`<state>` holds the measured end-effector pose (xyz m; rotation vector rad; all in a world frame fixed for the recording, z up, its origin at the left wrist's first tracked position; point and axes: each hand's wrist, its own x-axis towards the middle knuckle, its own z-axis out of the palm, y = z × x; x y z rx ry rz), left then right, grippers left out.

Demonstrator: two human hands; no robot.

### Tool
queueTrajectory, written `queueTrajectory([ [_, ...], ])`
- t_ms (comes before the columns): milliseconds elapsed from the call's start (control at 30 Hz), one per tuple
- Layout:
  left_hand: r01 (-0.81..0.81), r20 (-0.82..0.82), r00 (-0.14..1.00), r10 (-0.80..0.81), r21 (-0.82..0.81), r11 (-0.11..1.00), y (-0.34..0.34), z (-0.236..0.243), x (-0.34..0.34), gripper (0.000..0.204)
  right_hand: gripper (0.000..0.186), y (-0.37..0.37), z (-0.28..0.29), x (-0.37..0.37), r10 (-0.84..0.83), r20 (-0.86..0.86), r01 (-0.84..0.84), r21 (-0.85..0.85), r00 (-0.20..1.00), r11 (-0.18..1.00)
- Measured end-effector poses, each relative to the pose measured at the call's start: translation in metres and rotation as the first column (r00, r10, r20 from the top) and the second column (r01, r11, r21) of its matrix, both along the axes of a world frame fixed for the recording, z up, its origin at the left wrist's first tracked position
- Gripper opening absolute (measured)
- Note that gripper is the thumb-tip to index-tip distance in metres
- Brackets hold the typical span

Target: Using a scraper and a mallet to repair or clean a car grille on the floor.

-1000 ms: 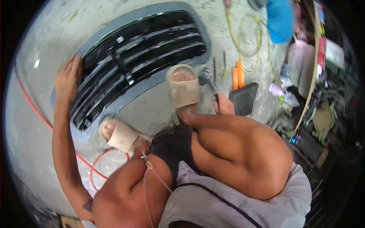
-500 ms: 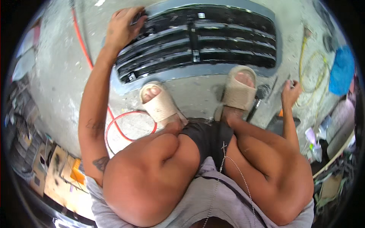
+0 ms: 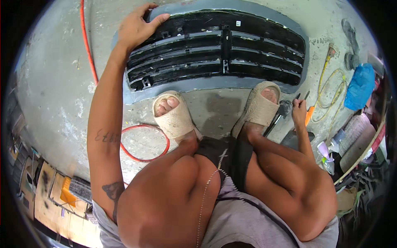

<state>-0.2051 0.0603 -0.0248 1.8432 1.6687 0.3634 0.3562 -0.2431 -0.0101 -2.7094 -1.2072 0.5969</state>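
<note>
A car grille (image 3: pixel 264 56) with black slats and a grey surround (image 3: pixel 173 89) lies on the floor in front of my feet. My left hand (image 3: pixel 137 28) is at its far left corner, the thumb over the black part and the fingers bent over the far edge, partly hidden. To the right of my right slipper, my right hand (image 3: pixel 299 112) is closed round a thin dark tool (image 3: pixel 298 96); only its tip shows, so its kind is unclear. Beside that hand lies a tool with an orange handle (image 3: pixel 309 116).
A round-headed black mallet-like tool (image 3: pixel 284 108) lies by my right slipper (image 3: pixel 259 108). A red hose (image 3: pixel 168 142) loops beside my left slipper (image 3: pixel 173 118). At right are a yellow cord (image 3: pixel 319 97), a blue plastic bag (image 3: pixel 359 87) and piled clutter (image 3: pixel 364 136). Wooden boards (image 3: pixel 62 206) stand lower left.
My left hand has turned and settled on the grille's far left corner, its thumb spread over it. My right hand has moved left and down, closer to the orange-handled tool. The view has shifted slightly.
</note>
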Motion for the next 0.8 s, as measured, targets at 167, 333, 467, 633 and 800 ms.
queueTrajectory([
  [167, -0.048, -0.084, 0.995, 0.048, -0.002, 0.999, 0.0, -0.012, -0.008, 0.056, 0.02, 0.048, 0.005, 0.009, -0.103, -0.066, 0.119, 0.318, 0.992, 0.941],
  [333, -0.067, -0.195, 0.979, 0.063, -0.011, 0.998, 0.005, -0.014, -0.003, 0.062, 0.036, 0.181, 0.074, -0.083, 0.21, -0.259, -0.076, 0.448, 0.943, 0.891],
  [467, -0.061, -0.103, 0.993, 0.05, -0.101, 0.993, 0.015, -0.025, -0.01, 0.077, 0.025, 0.258, 0.018, -0.196, 0.647, -0.301, -0.585, 0.276, 0.7, 0.762],
  [633, -0.076, -0.095, 0.993, 0.066, -0.105, 0.992, 0.015, -0.018, -0.008, 0.076, 0.031, 0.28, 0.01, -0.228, 0.613, -0.39, -0.602, 0.167, 0.687, 0.781],
  [800, -0.085, -0.146, 0.986, 0.08, -0.029, 0.996, 0.008, -0.017, -0.004, 0.063, 0.032, 0.279, 0.003, -0.237, 0.596, -0.349, -0.592, 0.129, 0.723, 0.795],
])
